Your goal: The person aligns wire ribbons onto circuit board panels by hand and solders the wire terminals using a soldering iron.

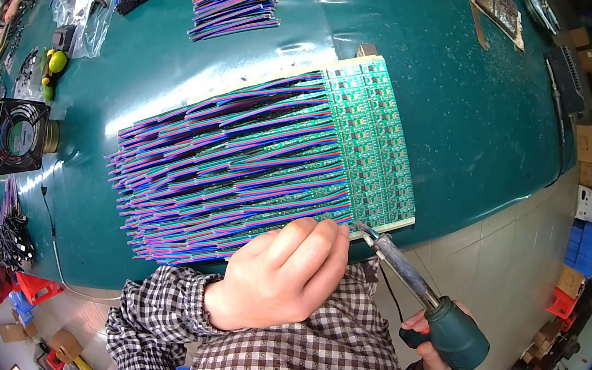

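A: What does the left hand (280,273) do?

B: It lies on the near edge of the green worktop (472,119). Its fingers (318,245) are curled and pressed together, and the tips touch the nearest ribbon wires (229,176). If they pinch one wire under them, I cannot tell, because the tips are hidden.

A: And the right hand (433,340)?

B: It is below and to the right of the left fingers, off the worktop's edge. Its fingers are wrapped tight around the dark green handle of a soldering iron (421,290). The metal tip of the iron points up and left, and it ends just beside the left fingertips.

A: Where is the circuit board panel (377,143)?

B: It lies flat on the worktop, up and right from the left fingers. Its near corner is just beside the iron tip. The striped wires, red, blue and dark, run from its left edge in many rows and spread to the left of the fingers.

A: What more is around?

B: One loose bundle of the same wires (234,6) lies far above the fingers. A small black fan (19,138) stands far to the left.
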`<state>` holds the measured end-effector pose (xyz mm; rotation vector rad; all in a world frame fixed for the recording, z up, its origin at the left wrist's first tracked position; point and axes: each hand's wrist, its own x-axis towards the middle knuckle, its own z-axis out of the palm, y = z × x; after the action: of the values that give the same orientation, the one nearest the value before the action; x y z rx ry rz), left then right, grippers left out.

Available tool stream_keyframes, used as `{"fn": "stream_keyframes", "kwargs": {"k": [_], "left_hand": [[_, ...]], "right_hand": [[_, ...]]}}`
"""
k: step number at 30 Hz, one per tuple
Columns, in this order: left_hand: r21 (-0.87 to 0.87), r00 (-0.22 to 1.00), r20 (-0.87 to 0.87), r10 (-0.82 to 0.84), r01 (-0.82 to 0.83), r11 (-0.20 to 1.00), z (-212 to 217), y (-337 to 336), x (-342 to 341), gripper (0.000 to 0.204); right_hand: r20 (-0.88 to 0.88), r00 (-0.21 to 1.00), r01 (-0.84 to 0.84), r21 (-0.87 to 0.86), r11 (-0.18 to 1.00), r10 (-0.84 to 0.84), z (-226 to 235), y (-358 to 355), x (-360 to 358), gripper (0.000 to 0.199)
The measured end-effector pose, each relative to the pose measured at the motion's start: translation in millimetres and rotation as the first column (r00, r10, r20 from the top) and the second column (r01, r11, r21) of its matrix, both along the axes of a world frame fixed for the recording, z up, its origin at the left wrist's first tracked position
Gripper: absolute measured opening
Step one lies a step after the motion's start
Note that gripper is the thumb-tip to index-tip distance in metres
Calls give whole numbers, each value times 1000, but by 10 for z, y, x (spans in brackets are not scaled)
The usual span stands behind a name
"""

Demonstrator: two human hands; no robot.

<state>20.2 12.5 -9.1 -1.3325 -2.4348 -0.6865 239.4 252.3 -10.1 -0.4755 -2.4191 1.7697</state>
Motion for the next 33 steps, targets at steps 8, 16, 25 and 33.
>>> {"fn": "stream_keyframes", "kwargs": {"k": [8,16,25,33], "left_hand": [[-31,998,-54,-31,29,999,-31,-36,-19,28],[-13,1000,-29,-5,5,1000,-13,-9,-1,31],[21,992,123,-20,17,1000,59,-9,-57,34],[8,999,40,-15,14,1000,31,-11,-38,33]], "right_hand": [[-22,999,-35,7,999,36,-22,11,14,68],[42,998,43,-6,999,-43,30,-15,15,65],[91,992,97,-166,981,-83,162,-158,-87,67],[94,981,172,-32,985,-168,132,-158,-136,52]]}}
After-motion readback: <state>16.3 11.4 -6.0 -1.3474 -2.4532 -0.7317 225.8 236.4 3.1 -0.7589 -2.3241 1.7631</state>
